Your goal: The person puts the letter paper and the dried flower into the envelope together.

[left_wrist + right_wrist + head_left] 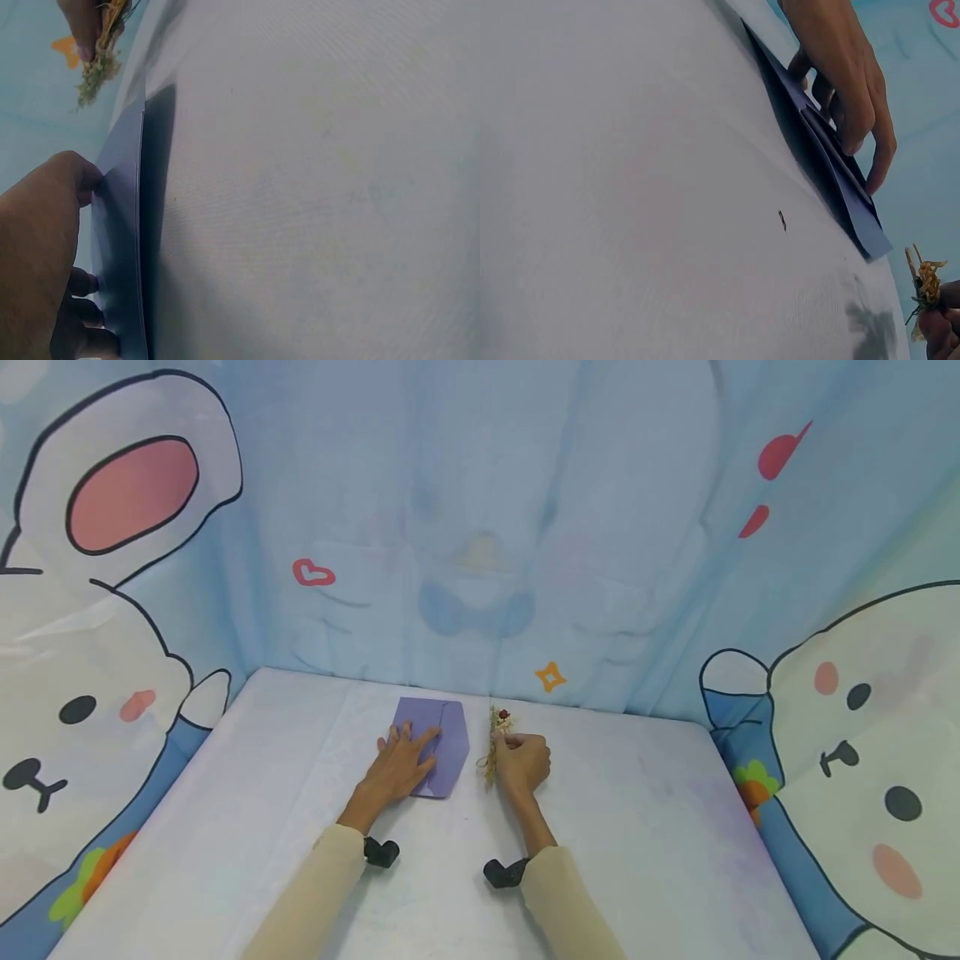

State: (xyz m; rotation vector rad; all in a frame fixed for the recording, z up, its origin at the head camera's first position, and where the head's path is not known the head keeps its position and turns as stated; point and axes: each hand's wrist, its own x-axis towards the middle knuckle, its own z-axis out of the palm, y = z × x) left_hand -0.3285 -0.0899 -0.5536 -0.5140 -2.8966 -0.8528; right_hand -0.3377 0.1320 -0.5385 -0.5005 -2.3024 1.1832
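Observation:
A purple paper envelope (454, 762) with folded flaps lies on the white table. My left hand (397, 767) rests on it with the fingers spread, pressing the paper. In the left wrist view the near edge of the envelope (124, 217) stands slightly off the cloth. To the right of it, my right hand (527, 762) pinches a small bunch of dried flowers (501, 722) between thumb and fingers. The bunch has a dark red bloom and a tied stem. In the right wrist view the dried bunch (928, 279) hangs above the surface, its shadow below.
A white cloth covers the table (637, 827). Behind it hangs a light blue curtain (480, 510) printed with cartoon animals, meeting the table's back edge. A tiny dark fragment (782, 220) lies on the cloth near the envelope.

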